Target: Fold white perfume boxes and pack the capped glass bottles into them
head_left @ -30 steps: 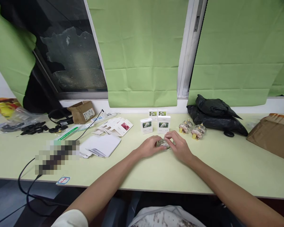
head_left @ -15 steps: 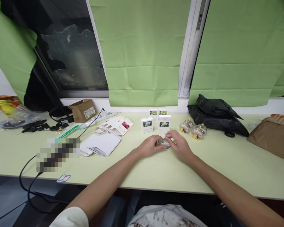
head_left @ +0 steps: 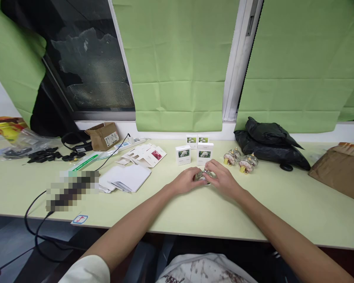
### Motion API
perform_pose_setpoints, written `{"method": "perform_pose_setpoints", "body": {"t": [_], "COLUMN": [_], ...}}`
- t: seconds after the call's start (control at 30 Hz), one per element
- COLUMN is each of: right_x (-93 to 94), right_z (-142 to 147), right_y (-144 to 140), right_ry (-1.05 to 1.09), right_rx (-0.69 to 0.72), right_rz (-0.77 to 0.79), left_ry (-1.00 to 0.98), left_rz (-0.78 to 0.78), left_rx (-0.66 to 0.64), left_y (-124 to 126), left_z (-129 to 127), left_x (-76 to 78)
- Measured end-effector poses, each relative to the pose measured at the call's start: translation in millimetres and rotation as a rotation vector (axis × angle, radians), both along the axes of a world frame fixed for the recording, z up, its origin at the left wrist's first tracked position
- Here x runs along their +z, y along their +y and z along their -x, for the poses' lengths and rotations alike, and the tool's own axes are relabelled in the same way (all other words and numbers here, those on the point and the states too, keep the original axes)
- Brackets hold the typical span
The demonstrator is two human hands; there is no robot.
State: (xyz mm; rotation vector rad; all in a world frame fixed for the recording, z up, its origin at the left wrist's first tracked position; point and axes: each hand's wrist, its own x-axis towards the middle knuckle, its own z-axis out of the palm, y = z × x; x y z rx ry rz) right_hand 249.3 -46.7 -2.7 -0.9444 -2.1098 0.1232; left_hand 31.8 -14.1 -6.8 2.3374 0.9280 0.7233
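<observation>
A small clear, rounded bauble-like container [head_left: 200,176] rests on the table between my hands, with a shiny part near its top. My left hand [head_left: 185,181] is curled around its left side, thumb along the near edge. On the right and top, my right hand [head_left: 222,177] pinches it with bent fingers. The fingers hide much of the container. Two similar clear baubles with round labels and yellow ribbons, one farther back [head_left: 231,157] and one nearer [head_left: 248,164], lie to the right. Small white boxes with flower pictures, including a left one [head_left: 183,155] and a right one [head_left: 205,154], stand just behind.
Flattened white cartons [head_left: 129,177] lie left of my hands. Farther left are a black cable [head_left: 28,220], a brown open box [head_left: 104,136] and black parts [head_left: 44,155]. Black plastic bags [head_left: 271,145] and a brown package [head_left: 339,171] sit at the right.
My right fingers have shifted slightly over the top of the container, with the thumb now lower across it. My left hand stays nearly where it was.
</observation>
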Motion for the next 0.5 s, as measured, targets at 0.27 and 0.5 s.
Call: {"method": "perform_pose_setpoints", "body": {"t": [0.27,0.5], "right_x": [6.3,7.6], "right_z": [-1.3,-2.3], "right_y": [1.9,1.9], "right_ry": [-0.026,0.083], "right_rx": [0.016,0.059], "right_rz": [-0.036,0.062], "left_ry": [-0.005,0.001], "left_rz": [0.006,-0.006], "left_rx": [-0.006,-0.015], "left_y": [-0.1,0.9], "left_z": [0.0,0.3], "left_x": [1.1,-0.1]}}
